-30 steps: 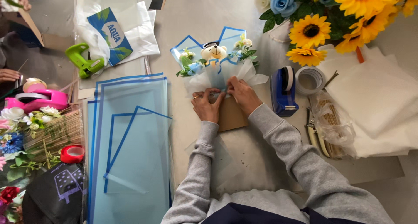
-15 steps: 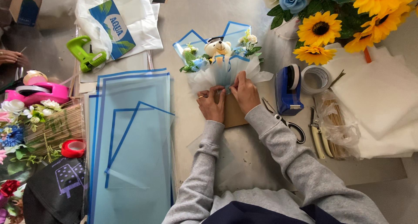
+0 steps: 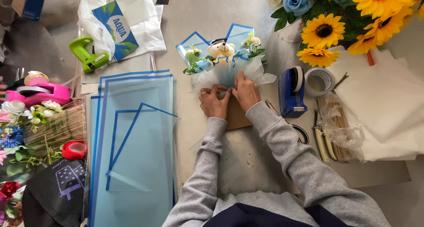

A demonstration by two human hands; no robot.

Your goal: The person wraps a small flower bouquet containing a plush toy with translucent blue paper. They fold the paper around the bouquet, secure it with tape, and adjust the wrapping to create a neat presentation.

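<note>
Since a moment ago both hands have stayed pressed at the base of the small bouquet (image 3: 223, 61), shifting only slightly toward its middle. Both grey-sleeved forearms angle inward from the lower edge, wrists nearly meeting over the grey worktable (image 3: 247, 165). The bouquet lies at the table's centre, a toy bear among blue and white flowers, wrapped in blue-edged film and white tissue. The left hand (image 3: 213, 102) and the right hand (image 3: 245, 91) each pinch the wrapping at its gathered neck, above a brown card (image 3: 237, 116).
</note>
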